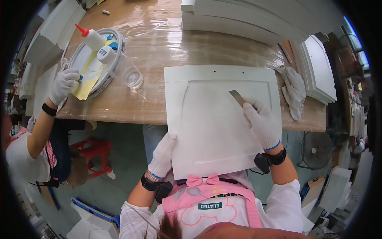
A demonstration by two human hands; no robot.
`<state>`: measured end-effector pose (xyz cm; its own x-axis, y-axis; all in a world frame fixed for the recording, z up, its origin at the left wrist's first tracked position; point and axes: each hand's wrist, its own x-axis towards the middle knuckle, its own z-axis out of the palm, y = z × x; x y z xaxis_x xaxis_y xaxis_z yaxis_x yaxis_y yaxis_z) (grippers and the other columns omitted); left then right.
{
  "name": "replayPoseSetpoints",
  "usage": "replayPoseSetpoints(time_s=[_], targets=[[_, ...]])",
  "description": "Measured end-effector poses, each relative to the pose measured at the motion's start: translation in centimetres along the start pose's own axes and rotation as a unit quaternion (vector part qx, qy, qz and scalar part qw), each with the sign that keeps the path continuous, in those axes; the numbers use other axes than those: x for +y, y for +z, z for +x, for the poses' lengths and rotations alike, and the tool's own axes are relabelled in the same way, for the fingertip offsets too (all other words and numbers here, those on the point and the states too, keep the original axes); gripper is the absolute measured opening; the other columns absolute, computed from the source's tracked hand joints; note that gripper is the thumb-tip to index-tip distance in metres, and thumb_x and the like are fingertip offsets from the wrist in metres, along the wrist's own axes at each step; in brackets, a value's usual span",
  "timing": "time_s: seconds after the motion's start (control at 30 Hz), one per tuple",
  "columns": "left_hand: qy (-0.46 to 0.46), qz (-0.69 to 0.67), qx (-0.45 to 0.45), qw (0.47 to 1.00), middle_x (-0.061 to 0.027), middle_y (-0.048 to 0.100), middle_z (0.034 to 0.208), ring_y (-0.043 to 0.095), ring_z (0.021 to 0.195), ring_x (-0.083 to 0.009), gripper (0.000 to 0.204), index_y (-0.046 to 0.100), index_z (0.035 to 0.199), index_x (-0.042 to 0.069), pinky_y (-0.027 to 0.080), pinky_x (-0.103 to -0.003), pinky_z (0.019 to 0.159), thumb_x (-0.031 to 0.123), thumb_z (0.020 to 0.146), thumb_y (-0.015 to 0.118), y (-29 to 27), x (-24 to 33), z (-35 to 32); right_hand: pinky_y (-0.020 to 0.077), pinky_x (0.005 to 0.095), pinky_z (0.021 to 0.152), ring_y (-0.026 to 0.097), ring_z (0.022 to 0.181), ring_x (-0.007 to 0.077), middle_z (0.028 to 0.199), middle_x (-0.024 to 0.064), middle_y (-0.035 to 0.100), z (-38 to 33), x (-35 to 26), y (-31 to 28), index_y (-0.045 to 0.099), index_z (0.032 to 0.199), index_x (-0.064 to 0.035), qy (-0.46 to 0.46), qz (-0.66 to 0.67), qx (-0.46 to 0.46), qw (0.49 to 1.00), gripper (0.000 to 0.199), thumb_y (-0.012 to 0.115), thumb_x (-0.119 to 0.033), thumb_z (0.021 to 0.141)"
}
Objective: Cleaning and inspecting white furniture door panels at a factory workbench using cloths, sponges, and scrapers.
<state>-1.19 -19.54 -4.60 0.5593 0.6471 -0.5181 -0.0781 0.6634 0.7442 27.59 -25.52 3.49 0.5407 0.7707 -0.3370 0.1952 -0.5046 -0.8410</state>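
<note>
A white framed panel (215, 123) with a recessed middle and two small dark holes near its far edge leans from the table edge toward my body. My left hand (163, 153), in a white knit glove, grips the panel's left edge low down. Gloved as well, my right hand (260, 119) is closed on a flat grey metal scraper blade (237, 97), held over the upper right of the panel's recess. Whether the blade touches the surface I cannot tell. The right fingers partly hide the blade's lower end.
A co-worker's gloved hand (64, 84) is at a round white tub (119, 44) with a red-tipped glue bottle (93, 39) and yellow paper. Beside it stands a clear cup (133, 78). A white cloth (292, 91), stacked white boards (234, 24) and more panels (318, 69) lie around the table.
</note>
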Motion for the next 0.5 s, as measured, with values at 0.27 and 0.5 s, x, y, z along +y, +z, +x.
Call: replayPoseSetpoints(time_s=[0.27,0.5], targets=[[0.017,-0.043,-0.062,0.997,-0.0107,0.056,0.128,0.056,0.114,-0.0171,0.045,0.045,0.137,-0.001,0.046,-0.031,0.098,0.031,0.104,0.046,-0.8,-2.0,-1.2,0.0489,0.0417,0.061,0.065,0.071,0.0332,0.076,0.0203,0.064,3.0,-2.2,7.4,0.067,0.093,-0.0036,-0.256,-0.270,0.085,0.924,0.021,0.058,-0.022,0.092],[-0.011,-0.035,-0.065,0.997,-0.0120,0.053,0.135,0.055,0.120,-0.0196,0.052,0.040,0.142,-0.002,0.046,-0.032,0.101,0.031,0.103,0.048,-0.9,-1.7,-1.0,0.0499,0.0457,0.065,0.064,0.075,0.0372,0.081,0.0198,0.065,4.1,-0.9,8.4,0.063,0.093,-0.0045,-0.263,-0.307,0.118,0.907,0.019,0.058,-0.022,0.093]])
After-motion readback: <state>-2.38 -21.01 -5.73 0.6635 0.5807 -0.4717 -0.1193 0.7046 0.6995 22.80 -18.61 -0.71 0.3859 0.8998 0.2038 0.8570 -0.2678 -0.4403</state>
